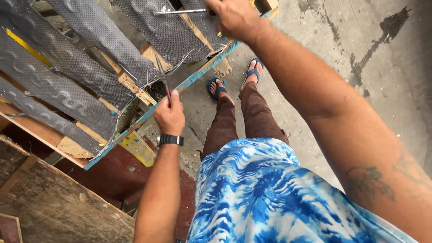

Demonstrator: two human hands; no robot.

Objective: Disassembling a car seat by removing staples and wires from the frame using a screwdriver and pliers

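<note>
Two hands: both work at one wooden frame, each closed around a slim metal tool.
Frame (135, 92): a slanted wooden frame crossed by grey webbing straps (58, 85), lying just beyond both grips.
Frame edge (198, 74): a blue-painted rail, running between the two grips.
Right hand (235, 19): fingers wrapped tight on a handle; its thin metal shaft (180, 11) points leftward over a strap.
Left hand (169, 118): fist pinching a narrow pointed tool (163, 76), tip up against the wood above the grip.
Watch (171, 140): black, on the left wrist, just below the grip.
</note>
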